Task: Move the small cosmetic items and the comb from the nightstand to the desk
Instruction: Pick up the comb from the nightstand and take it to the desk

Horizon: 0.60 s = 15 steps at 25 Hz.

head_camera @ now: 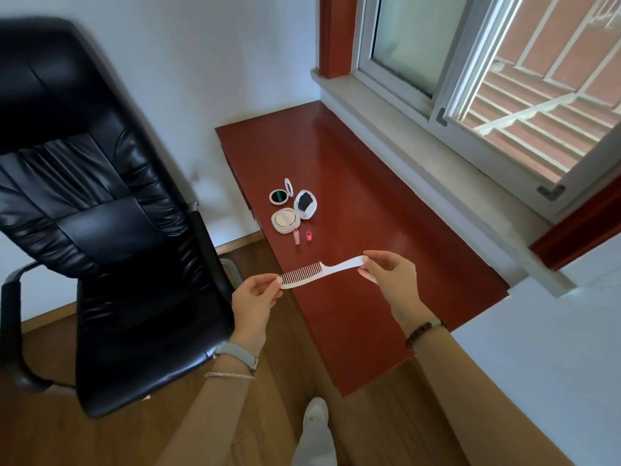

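desk [386, 297] bare nr front, compacts [285, 210] crowd far left, chair [111, 230] left

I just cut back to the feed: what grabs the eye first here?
The white comb, held over the red desk: the left hand pinches its toothed end, and the right hand holds its handle. Beyond it on the desk sit open compacts and two small pink pieces. A black chair fills the left.
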### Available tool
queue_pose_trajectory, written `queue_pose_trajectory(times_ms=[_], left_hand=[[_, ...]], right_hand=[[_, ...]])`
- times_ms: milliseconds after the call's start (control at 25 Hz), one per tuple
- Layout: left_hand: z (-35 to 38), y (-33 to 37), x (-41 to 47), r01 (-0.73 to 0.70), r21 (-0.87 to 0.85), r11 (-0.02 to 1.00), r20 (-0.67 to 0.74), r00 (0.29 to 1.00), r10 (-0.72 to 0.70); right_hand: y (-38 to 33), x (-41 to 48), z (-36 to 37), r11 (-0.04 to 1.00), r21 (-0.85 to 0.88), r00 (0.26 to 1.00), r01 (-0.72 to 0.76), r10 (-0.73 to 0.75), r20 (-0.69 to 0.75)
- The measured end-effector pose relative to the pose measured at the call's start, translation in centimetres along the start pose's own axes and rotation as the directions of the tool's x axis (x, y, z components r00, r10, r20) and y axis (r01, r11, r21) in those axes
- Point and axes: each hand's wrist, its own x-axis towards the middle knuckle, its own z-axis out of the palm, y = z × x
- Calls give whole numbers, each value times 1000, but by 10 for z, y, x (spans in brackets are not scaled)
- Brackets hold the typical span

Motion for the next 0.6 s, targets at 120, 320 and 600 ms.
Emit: queue_pose_trajectory(times_ms=[120,320,600], left_hand=[[6,-2,35,30,39,999,7,1000,-31],[12,-7,86,61,74,995,30,998,-64],[29,-28,119,144,142,979,27,988,-149]], right_hand=[[5,30,18,992,-127,999,-25,21,-35],[9,64,45,956,-285,994,-71,43,-104],[29,91,55,879,-463,992,-113,74,-102]])
